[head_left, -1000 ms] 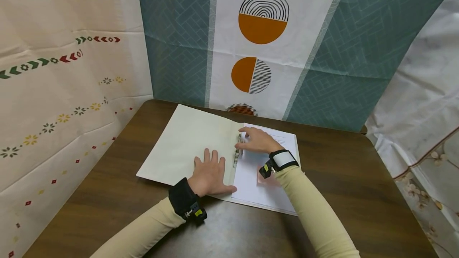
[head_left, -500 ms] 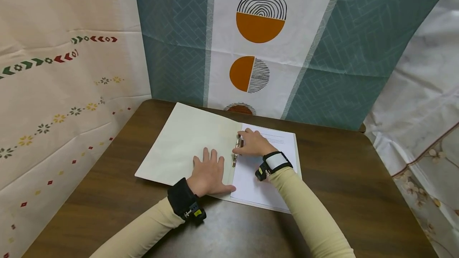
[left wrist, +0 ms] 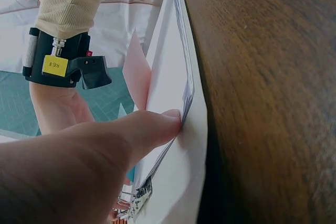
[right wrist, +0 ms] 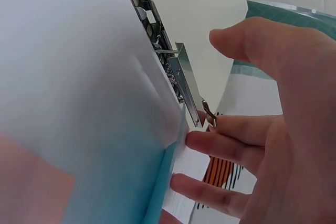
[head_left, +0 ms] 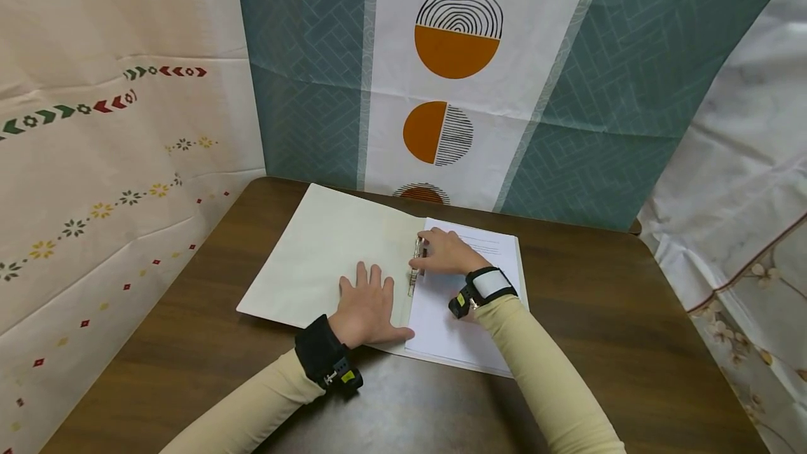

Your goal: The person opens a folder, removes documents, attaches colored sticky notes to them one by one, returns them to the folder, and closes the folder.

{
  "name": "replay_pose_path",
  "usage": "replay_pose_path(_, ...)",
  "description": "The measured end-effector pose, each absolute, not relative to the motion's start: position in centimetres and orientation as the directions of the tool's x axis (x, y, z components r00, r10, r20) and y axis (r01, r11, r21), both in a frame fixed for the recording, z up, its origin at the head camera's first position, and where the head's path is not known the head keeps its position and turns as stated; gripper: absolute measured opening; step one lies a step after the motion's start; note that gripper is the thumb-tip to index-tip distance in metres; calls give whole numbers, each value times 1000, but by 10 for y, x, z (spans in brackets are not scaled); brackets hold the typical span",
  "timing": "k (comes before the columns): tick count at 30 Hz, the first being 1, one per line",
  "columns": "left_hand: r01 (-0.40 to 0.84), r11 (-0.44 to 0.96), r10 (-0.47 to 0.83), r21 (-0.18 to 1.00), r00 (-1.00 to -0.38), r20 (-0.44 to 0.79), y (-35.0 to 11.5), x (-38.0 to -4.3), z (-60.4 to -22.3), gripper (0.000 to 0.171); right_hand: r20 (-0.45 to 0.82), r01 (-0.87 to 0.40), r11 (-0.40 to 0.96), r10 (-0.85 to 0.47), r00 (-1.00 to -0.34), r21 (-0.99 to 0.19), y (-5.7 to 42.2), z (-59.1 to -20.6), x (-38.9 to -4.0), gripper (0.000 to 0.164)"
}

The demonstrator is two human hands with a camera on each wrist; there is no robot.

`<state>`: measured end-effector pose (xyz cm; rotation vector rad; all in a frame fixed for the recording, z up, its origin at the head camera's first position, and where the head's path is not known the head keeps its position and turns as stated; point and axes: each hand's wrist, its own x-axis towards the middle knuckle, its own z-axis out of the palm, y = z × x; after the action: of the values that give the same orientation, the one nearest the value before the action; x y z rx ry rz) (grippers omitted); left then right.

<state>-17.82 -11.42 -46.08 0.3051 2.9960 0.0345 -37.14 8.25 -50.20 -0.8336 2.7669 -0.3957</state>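
Note:
An open white lever-clip file folder (head_left: pixel 353 230) lies on the table, a stack of white paper (head_left: pixel 441 328) on its right side. My left hand (head_left: pixel 368 307) rests with spread fingers on the left cover. Its thumb (left wrist: pixel 157 127) presses the paper stack's near edge. At the spine sits a metal clip (head_left: pixel 413 279), which my right hand (head_left: pixel 450 252) reaches over. In the right wrist view, the clip's lever (right wrist: pixel 186 85) stands raised at an angle. The right index fingertip (right wrist: pixel 223 124) touches the lever's far end, and the thumb (right wrist: pixel 231 38) stays apart from it.
A pink slip (left wrist: pixel 137 72) sticks up from the paper in the left wrist view. A teal edge (right wrist: pixel 161 182) shows along the sheets near the clip. The brown wooden table (head_left: pixel 605 314) extends around the folder. Patterned cloths (head_left: pixel 315 90) hang behind and at the sides.
My right hand has shifted slightly left along the clip, and its wrist now covers most of the pink slip. The clip's metal looks different under the fingers. The left hand stays in place.

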Motion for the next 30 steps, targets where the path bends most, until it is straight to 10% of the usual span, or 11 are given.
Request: replay_pose_path(30,201,979,205,42,-971,-125,-114,-177,-461,110,139,-467,713,-469,-872,-523,67,-417,-305,16)
